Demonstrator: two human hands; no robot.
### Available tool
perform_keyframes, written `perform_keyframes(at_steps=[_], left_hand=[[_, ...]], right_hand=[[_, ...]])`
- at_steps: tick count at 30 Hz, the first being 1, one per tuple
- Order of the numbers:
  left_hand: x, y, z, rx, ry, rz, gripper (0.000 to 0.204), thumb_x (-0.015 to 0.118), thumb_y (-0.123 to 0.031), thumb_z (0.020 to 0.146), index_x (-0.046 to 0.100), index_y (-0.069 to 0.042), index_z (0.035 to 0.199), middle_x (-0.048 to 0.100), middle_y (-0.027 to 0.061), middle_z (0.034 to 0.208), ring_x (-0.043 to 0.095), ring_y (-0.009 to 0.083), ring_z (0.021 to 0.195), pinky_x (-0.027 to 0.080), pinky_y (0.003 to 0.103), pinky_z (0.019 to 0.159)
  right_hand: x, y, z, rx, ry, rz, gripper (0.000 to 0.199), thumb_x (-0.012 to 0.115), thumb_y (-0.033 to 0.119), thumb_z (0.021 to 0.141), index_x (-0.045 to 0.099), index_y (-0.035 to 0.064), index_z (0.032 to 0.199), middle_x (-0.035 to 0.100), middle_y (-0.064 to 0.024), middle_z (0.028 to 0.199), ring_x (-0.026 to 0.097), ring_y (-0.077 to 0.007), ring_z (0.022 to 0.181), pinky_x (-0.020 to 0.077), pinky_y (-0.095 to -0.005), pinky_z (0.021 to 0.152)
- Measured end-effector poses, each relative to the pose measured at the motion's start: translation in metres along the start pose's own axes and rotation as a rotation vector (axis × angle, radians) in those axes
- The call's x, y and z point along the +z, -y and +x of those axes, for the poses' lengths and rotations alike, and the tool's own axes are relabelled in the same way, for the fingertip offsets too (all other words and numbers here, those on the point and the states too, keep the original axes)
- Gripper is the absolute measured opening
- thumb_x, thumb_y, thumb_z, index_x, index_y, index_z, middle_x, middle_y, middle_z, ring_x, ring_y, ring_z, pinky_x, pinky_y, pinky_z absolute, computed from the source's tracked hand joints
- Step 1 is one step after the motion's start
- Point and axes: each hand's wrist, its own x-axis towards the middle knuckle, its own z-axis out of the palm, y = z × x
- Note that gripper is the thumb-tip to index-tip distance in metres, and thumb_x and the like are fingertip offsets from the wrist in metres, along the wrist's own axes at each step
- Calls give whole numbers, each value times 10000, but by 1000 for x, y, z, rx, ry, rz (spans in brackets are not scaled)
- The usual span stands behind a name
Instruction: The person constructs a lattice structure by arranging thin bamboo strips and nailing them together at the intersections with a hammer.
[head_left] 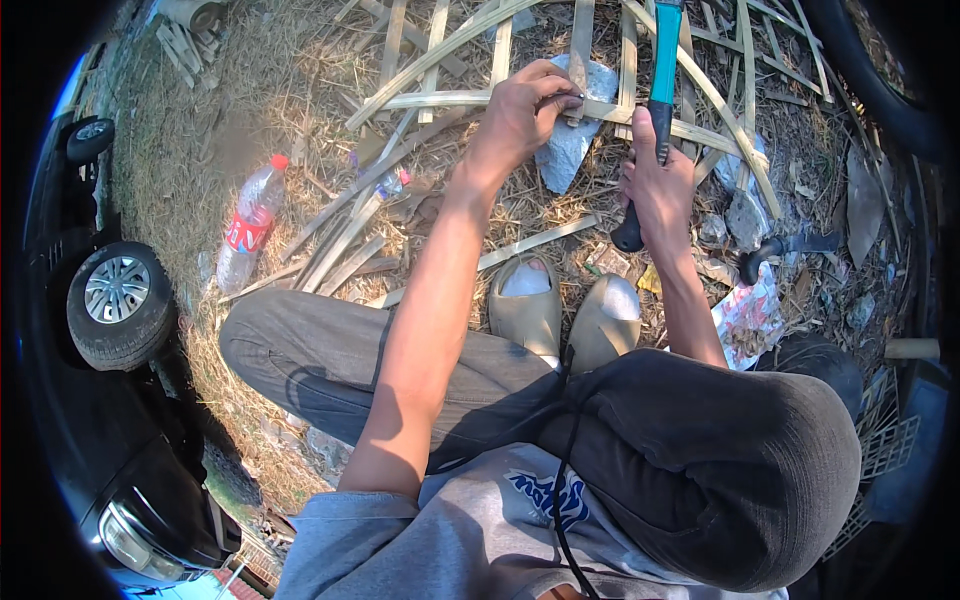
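Note:
My left hand (528, 108) is closed in a pinch at a crossing of thin wooden slats. Whatever small thing the fingertips hold is too hidden to name. Beneath that crossing lies a pale grey rock (562, 165). The lattice of slats (440, 99) spreads away from me, with curved strips bent across straight ones. To the right, my right hand (658, 190) wraps round the black grip of what looks like a hammer (667, 50), its shaft teal. The tool stands upright in the picture, and its head lies beyond the top edge.
A clear plastic bottle (250, 225) with a red cap and label stands at left. Loose slats (345, 240) lie on dry straw. A black-handled tool (790, 252) and crumpled packaging (750, 318) are at right. My sandals (525, 308) are close in; a parked dark car (60, 400) is far left.

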Motion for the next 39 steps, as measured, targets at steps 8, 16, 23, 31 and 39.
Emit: perform_keyframes(at_steps=[8,16,23,31,39], left_hand=[[10,2,9,28,-13,-17,194,721,45,853,763,-2,1036,733,98,1041,754,231,949,614,315,846],[6,5,4,-2,0,-122,213,705,55,846,765,-6,1041,743,92,1044,755,226,952,619,324,862],[2,7,1,62,-13,-30,207,721,41,852,753,23,1055,741,87,1029,754,224,956,616,316,863],[7,14,3,67,-36,-61,181,706,49,870,757,22,1041,740,96,1016,756,224,950,619,316,863],[7,16,2,109,-46,5,203,727,36,852,773,-1,1046,743,97,1067,749,244,962,609,338,870]], right_hand=[[-99,-16,-52,-12,230,-245,413,627,416,1036,533,87,805,452,27,580,415,-60,469,296,-251,426],[-80,-18,-85,49,137,-302,745,350,712,1036,537,53,744,461,4,579,436,-89,490,320,-261,456],[-68,-13,-88,119,156,-359,719,404,666,1049,570,30,759,467,2,578,436,-97,490,327,-272,455],[-71,-19,-76,124,121,-407,734,378,662,1058,560,26,738,456,3,567,429,-93,472,301,-279,445],[-71,-20,-76,97,157,-304,716,403,717,1018,505,67,738,417,16,553,366,-87,430,264,-273,410]])
